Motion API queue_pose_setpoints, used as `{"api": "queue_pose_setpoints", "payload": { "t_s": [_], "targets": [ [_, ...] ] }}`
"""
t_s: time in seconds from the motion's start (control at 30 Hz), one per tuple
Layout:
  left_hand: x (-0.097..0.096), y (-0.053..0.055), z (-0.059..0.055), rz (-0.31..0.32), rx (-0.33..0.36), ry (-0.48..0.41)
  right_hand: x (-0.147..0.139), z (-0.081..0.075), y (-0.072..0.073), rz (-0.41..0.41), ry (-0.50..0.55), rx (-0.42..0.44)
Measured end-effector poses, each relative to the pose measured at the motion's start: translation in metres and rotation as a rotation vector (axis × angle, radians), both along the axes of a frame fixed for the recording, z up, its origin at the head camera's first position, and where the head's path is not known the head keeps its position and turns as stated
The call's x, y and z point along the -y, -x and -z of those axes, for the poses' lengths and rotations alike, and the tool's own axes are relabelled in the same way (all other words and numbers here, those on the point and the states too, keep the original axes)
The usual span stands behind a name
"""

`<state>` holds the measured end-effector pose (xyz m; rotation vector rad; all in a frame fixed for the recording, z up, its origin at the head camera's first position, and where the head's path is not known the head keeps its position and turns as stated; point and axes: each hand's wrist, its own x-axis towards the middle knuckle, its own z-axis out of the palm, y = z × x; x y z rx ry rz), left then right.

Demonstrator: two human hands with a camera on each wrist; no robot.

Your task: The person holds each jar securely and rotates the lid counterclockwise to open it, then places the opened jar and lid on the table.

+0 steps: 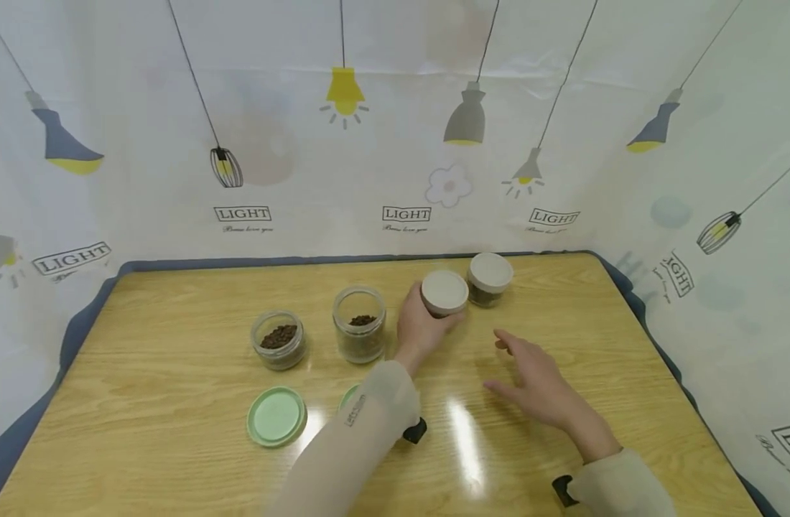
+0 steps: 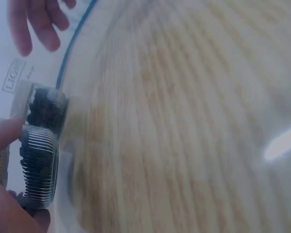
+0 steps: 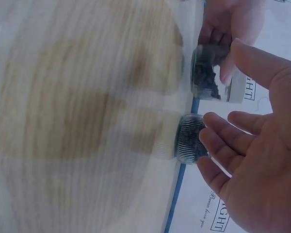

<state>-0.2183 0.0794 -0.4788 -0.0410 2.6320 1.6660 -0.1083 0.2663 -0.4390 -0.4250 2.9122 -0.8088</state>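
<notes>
The left hand (image 1: 424, 323) grips a white-topped jar (image 1: 444, 291)

The left hand is curled around the jar, with fingers on its left side and the thumb across its near side. The jar is at the back of the wooden table (image 1: 175, 402), a bit right of the middle. It looks upright, but I can't quite tell if its bottom touches the wood. Dark bits show through its clear glass.

Just to its right, farther back, stands another white-topped jar (image 1: 490, 276), also with dark bits inside.

The right hand (image 1: 533, 380) is in the air, nearer the person. Its fingers are loose, and the thumb sits well away from them. It is near the jars but apart from both.

On the left side of the held jar is a tall glass jar (image 1: 359, 334), and then a short glass jar (image 1: 280, 343). Both tops are uncovered, and both have dark brown bits inside. A round green lid (image 1: 276, 418) lies in front of the short one. A second green lid (image 1: 348, 395) peeks out from behind the left sleeve (image 1: 356, 431).
</notes>
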Motion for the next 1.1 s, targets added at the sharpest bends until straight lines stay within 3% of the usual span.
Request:
{"api": "queue_pose_setpoints", "payload": {
  "t_s": [0.23, 0.57, 0.8, 1.1],
  "targets": [
    [0.010, -0.027, -0.007, 0.102, -0.002, 0.005, 0.000, -0.004, 0.004, 0.018, 0.042, -0.005],
    [0.033, -0.063, -0.015, 0.205, 0.007, 0.033, 0.011, -0.012, 0.007, -0.008, 0.074, -0.081],
    [0.044, -0.080, -0.013, 0.273, -0.023, 0.086, 0.023, -0.022, 0.007, -0.028, 0.071, -0.081],
    [0.057, -0.094, -0.007, 0.390, -0.011, 0.109, 0.036, -0.025, 0.001, -0.060, 0.008, -0.073]
  ]
}}
